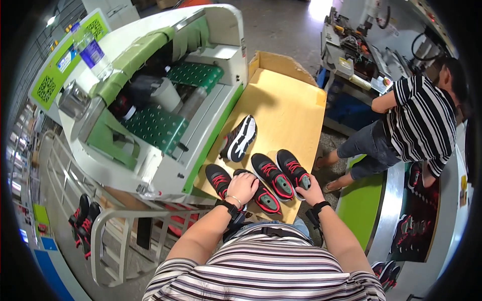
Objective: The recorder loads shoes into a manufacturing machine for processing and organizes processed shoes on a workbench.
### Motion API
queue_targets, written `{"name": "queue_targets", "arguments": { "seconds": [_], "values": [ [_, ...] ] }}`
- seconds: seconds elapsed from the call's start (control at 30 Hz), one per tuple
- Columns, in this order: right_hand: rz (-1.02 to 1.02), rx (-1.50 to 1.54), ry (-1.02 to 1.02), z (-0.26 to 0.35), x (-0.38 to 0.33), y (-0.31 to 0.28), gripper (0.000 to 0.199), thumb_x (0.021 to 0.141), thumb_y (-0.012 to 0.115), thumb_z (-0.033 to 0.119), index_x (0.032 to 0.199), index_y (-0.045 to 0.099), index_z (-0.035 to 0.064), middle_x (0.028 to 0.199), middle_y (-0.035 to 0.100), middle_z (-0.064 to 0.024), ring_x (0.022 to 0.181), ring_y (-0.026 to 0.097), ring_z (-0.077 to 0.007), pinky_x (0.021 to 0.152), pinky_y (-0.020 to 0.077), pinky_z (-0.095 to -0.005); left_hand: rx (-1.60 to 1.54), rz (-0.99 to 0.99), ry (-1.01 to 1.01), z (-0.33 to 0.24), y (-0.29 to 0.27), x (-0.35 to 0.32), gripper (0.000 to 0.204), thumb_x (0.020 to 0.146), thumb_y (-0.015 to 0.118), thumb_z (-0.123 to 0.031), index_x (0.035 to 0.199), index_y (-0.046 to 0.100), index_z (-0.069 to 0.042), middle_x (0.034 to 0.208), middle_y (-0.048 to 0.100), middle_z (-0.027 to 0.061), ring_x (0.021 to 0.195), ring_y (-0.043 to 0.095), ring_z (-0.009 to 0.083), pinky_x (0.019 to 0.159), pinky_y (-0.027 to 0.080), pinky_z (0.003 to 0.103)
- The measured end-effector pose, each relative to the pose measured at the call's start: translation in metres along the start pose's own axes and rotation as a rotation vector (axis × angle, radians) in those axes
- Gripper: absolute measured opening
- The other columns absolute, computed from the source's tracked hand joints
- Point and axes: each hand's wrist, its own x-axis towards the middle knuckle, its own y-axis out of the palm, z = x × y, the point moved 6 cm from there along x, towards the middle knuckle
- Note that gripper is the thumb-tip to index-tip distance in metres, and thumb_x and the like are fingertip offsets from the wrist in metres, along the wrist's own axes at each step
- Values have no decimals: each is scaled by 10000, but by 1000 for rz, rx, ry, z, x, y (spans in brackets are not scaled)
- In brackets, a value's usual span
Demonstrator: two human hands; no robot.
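Black with red laces, the rightmost sneaker [291, 163] stands at the near right corner of the tan tabletop [296, 110], its heel grasped by the right hand [311, 191]. The left hand [243, 187], toward the tabletop's near left corner, lies over the second sneaker [266, 201] from the left, fingers bent; whether it clasps that shoe or merely rests there I cannot tell. Between the hands, the third sneaker [271, 171] points its toe toward the tabletop's far edge. The leftmost sneaker [216, 176] stands near the tabletop's left edge, and closer to its middle a fifth sneaker [241, 139] lies on its side, white-and-black sole showing. A cardboard flap [283, 64] rises at the tabletop's far edge.

Left of the tabletop stands a white-and-green machine [213, 108] with a green perforated surface [198, 74] inside; a purple-labelled bottle [94, 54] sits on its side away from the tabletop. Right of the tabletop, a person in a striped top [419, 118] stands before a green-topped bench [357, 208].
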Motion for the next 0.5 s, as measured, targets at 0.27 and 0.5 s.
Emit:
{"name": "queue_targets", "arguments": {
  "seconds": [0.27, 0.5],
  "values": [
    [-23, 45, 13, -15, 3, 0, 766, 687, 837, 187, 1330, 473, -14, 1226, 581, -226, 1166, 567, -353, 1007, 445, -402, -91, -40, -5, 0, -3, 8, 235, 888, 601, -234, 1004, 657, -37, 1042, 669, 140, 1022, 605, 333, 905, 462, 436],
    [-92, 16, -14, -16, 3, -11, 718, 669, 836, 159, 1286, 507, -3, 1194, 592, -213, 1134, 576, -353, 978, 457, -414, -289, -544, -895, 119, -27, 64, 825, 785, 741, -351, 1405, 364, 42, 1348, 504, 257, 1257, 480, 399, 1064, 371, 459]
  ]
}}
